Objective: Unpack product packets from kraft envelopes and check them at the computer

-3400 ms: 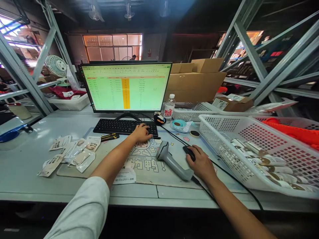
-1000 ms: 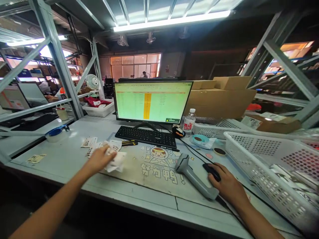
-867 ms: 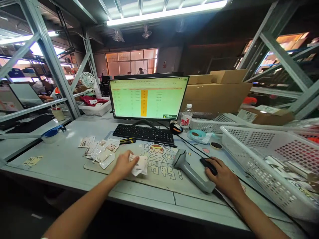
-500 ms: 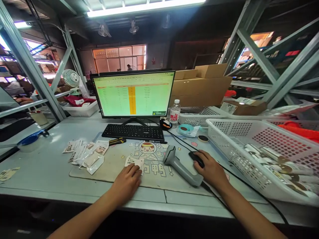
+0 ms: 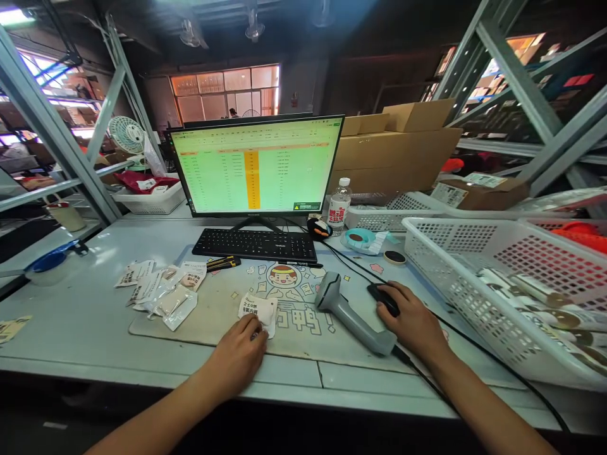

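On desk mat (image 5: 208,319): left hand (image 5: 243,354) touching packet (image 5: 258,308), pinch unclear; right hand (image 5: 417,321) curled round mouse (image 5: 382,299).

Touching a white printed packet (image 5: 259,308) with the left hand (image 5: 241,351), cupping a black mouse (image 5: 385,299) with the right hand (image 5: 413,318), beside a grey scanner (image 5: 353,317).

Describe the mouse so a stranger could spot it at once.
Find the monitor, then the pale mat in front of it. On the mat, partly under the right hand, sits the mouse, black and smaller than the grey scanner beside it.
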